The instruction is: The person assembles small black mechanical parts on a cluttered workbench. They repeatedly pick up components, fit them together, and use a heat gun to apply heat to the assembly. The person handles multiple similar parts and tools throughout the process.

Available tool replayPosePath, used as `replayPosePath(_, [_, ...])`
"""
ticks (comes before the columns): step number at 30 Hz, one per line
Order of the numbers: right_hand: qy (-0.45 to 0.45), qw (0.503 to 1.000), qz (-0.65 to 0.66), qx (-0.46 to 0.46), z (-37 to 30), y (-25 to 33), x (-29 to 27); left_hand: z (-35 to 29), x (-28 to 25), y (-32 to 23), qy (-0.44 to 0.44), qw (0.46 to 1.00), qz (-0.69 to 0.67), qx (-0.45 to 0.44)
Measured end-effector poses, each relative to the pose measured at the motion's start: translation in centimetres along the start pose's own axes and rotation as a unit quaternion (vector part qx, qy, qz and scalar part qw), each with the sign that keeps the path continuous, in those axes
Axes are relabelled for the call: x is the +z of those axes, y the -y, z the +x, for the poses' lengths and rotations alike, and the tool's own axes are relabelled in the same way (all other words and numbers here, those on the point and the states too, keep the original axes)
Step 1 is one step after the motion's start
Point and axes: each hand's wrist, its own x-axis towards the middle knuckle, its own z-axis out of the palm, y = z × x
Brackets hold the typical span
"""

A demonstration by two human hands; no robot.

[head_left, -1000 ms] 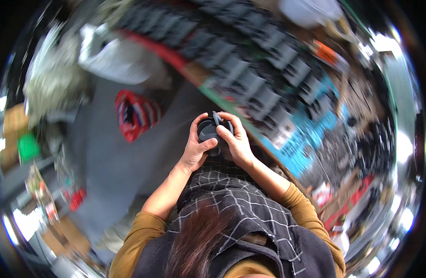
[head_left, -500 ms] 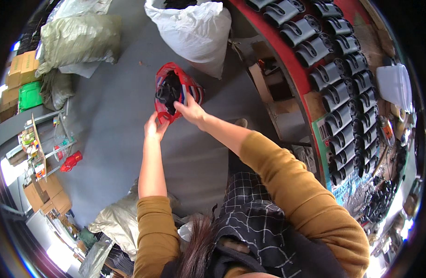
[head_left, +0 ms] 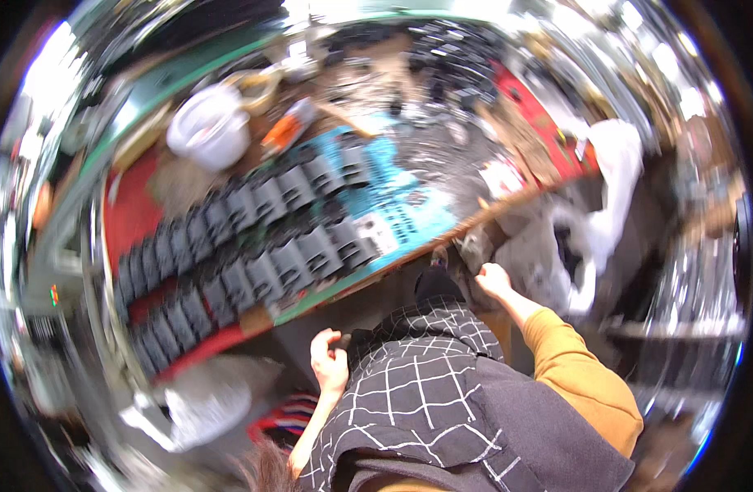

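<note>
Whole view swung: half a second ago both hands were at the red striped bag; now off it, handling there broken off, person facing the workbench. Bench spans ahead of both hands, red-covered in places, much blurred. White plastic bag to the right of the right hand; pale sack left of the left hand, lower. Striped bag behind the left hand, beside its forearm. Dark grey parts in two rows, ahead-left of the left hand, untouched; white tub beyond. Left hand loosely bent by the apron; right hand curled near the bench edge. Cannot tell whether either holds anything.
</note>
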Motion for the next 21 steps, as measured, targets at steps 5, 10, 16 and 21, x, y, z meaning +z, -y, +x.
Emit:
replayPosePath(5, [0.109, 0.934, 0.046, 0.336, -4.3, -14.3, 9.4, 13.0, 12.1, -14.1, 0.175, 0.907, 0.194, 0.330])
replayPosePath(10, [0.100, 0.973, -0.084, 0.190, -2.7, -18.2, 18.4, 20.2, 32.5, -19.5, 0.330, 0.802, 0.266, 0.421])
replayPosePath(16, [0.214, 0.975, -0.037, -0.038, 0.8, -18.0, 22.6, 24.6, 43.0, -16.7, 0.374, 0.734, 0.336, 0.456])
replayPosePath(21, [0.326, 0.945, 0.015, -0.003, 1.7, -18.7, 26.8, 24.8, 41.6, -15.8, 0.385, 0.724, 0.356, 0.449])
